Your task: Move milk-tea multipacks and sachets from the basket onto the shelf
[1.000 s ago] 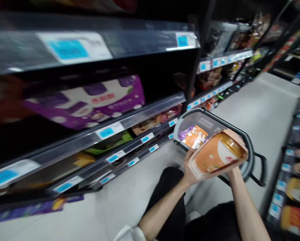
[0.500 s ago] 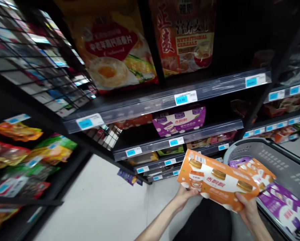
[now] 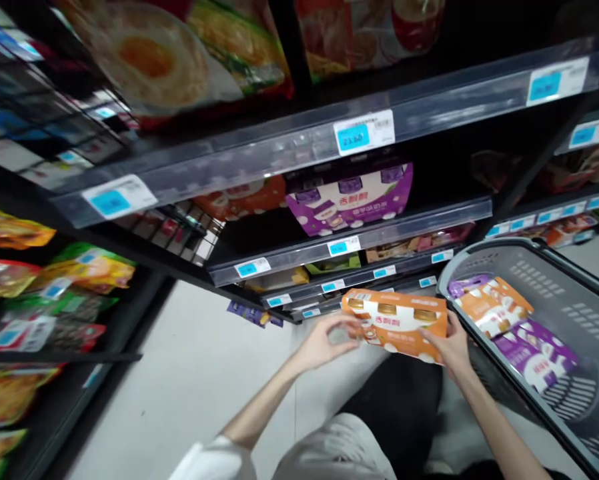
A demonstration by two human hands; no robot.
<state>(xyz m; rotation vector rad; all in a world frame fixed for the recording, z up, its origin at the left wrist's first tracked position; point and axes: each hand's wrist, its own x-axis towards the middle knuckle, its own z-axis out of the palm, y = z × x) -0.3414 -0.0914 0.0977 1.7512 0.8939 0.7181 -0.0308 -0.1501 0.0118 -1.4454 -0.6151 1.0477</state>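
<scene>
An orange and white boxed pack of cups [image 3: 404,327], its front printed with Chinese characters, is held low in front of the shelves. My right hand [image 3: 452,347] grips its right end, thumb across the front. At the left end, my left hand [image 3: 329,340] has curved fingers and a gap between thumb and fingers; the fingertips overlap the pack's edge, and whether they touch it is unclear. Right of the pack stands a grey shopping basket [image 3: 534,267]. Inside lie another orange pack [image 3: 494,303], a purple pack [image 3: 534,357] and part of a further purple item [image 3: 464,285].
A black shelf unit [image 3: 249,160] with price tags rises ahead. It holds a purple cup pack [image 3: 352,200], an orange pack [image 3: 249,197] and large cereal bags [image 3: 169,60] above. Bagged snacks [image 3: 87,270] fill a left rack. Pale floor [image 3: 194,387] lies between.
The orange pack has moved lower and slightly left, and sits more level. My left hand has shifted from beneath it to its left end, its grip loosened. The view has tilted down.
</scene>
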